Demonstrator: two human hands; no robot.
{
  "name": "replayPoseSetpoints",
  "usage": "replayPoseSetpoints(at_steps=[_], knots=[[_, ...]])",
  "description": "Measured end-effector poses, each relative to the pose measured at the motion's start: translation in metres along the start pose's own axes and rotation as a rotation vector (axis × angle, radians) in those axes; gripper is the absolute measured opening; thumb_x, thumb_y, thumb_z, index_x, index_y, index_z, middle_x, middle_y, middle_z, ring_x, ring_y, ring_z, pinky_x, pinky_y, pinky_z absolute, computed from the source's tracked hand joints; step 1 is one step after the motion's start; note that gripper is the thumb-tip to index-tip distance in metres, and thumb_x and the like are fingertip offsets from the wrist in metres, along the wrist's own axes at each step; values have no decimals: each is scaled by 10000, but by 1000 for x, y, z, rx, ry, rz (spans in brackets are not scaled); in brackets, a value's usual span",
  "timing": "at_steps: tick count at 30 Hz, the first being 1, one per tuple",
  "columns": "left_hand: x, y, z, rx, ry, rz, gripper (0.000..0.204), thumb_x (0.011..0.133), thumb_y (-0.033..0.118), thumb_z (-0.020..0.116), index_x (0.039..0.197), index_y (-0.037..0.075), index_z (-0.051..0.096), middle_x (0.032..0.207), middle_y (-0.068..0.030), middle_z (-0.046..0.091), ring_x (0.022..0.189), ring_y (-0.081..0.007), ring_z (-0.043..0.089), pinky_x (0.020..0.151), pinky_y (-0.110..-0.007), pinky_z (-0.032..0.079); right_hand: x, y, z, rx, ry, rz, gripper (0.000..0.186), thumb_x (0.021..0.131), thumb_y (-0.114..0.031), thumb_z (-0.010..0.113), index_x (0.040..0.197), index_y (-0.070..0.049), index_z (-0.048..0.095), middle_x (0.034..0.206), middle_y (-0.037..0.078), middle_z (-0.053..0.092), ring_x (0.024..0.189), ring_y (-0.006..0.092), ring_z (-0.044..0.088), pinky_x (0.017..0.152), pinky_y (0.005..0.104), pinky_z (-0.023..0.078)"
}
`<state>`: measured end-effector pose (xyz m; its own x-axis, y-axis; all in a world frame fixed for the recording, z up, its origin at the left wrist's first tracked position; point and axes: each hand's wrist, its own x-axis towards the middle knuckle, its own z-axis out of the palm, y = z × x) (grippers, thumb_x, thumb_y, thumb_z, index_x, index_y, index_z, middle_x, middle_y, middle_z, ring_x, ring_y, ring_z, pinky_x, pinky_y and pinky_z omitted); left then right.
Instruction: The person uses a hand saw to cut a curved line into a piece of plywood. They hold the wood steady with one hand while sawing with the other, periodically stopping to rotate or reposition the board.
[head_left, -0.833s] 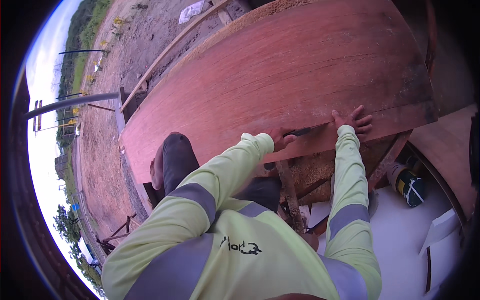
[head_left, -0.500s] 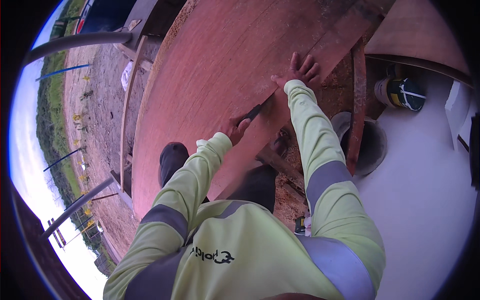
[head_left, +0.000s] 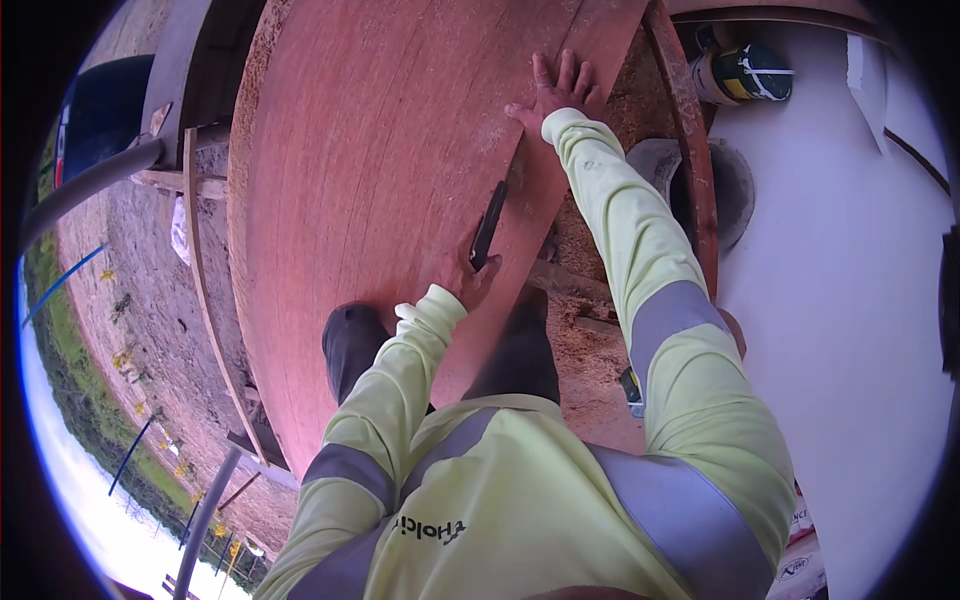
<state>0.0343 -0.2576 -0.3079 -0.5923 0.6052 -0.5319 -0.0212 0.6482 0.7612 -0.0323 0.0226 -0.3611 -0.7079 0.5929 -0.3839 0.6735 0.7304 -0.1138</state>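
reddish plywood sheet (head_left: pixel 380 170), me marking along its edge.
head view: my left hand (head_left: pixel 470 275), fingers clenched on one dark pencil-like tool (head_left: pixel 488 225) lying on the sheet; right hand (head_left: pixel 553 92) spread flat, fingers released. i'd press that palm firm and drag steadily. one sheet, one tool, one can (head_left: pixel 745 72).

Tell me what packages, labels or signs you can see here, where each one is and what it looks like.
Can: top right, lying on the white surface; round, yellow and dark green with a white band.
Sacks: bottom right edge, beside the right sleeve; white with red print, mostly cut off.
Shirt print: on the hi-vis shirt front; small, dark.
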Motion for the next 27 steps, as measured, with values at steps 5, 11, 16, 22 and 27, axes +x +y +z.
replayPoseSetpoints(at_steps=[5, 11, 16, 22, 27], knots=[[-32, 56, -37, 46, 62, 17, 562, 854, 206, 662, 1345, 0, 479, 1043, -259, 664, 958, -382, 680, 821, -435, 524, -114, -39, -21, 1051, -116, -523, 632, 912, -580, 524, 1264, -64, 615, 1363, 193, 553, 1348, 348, 433, 1107, 620, 214], [-169, 128, -97, 88, -74, -26, 488, 779, 134, 746, 1188, -18, 527, 933, -210, 679, 903, -408, 689, 722, -414, 549, -300, -91, -81, 963, 172, -658, 328, 777, -445, 653, 781, -117, 655, 802, 45, 602, 959, 283, 579, 1001, 512, 268], [-139, 112, -74, 254, -98, -72, 471, 770, 107, 733, 1176, -30, 537, 914, -220, 689, 881, -400, 699, 706, -401, 554, -270, -78, -53, 1065, 182, -653, 260, 804, -322, 609, 635, -125, 595, 675, 37, 504, 740, 246, 510, 959, 462, 286], [10, 72, -16, 209, 44, -116, 640, 742, 67, 681, 1339, -20, 468, 883, -243, 675, 858, -402, 681, 744, -444, 539, -125, -37, 17, 1124, 175, -544, 312, 882, -206, 520, 597, -82, 547, 595, 79, 556, 658, 285, 518, 785, 411, 378], [-87, 103, -47, 216, -4, -107, 701, 703, 92, 732, 1341, -16, 461, 796, -196, 672, 748, -370, 691, 709, -414, 553, -213, -60, -18, 1002, 305, -632, 306, 895, -144, 554, 610, -70, 470, 610, 73, 475, 624, 289, 485, 709, 401, 372]])
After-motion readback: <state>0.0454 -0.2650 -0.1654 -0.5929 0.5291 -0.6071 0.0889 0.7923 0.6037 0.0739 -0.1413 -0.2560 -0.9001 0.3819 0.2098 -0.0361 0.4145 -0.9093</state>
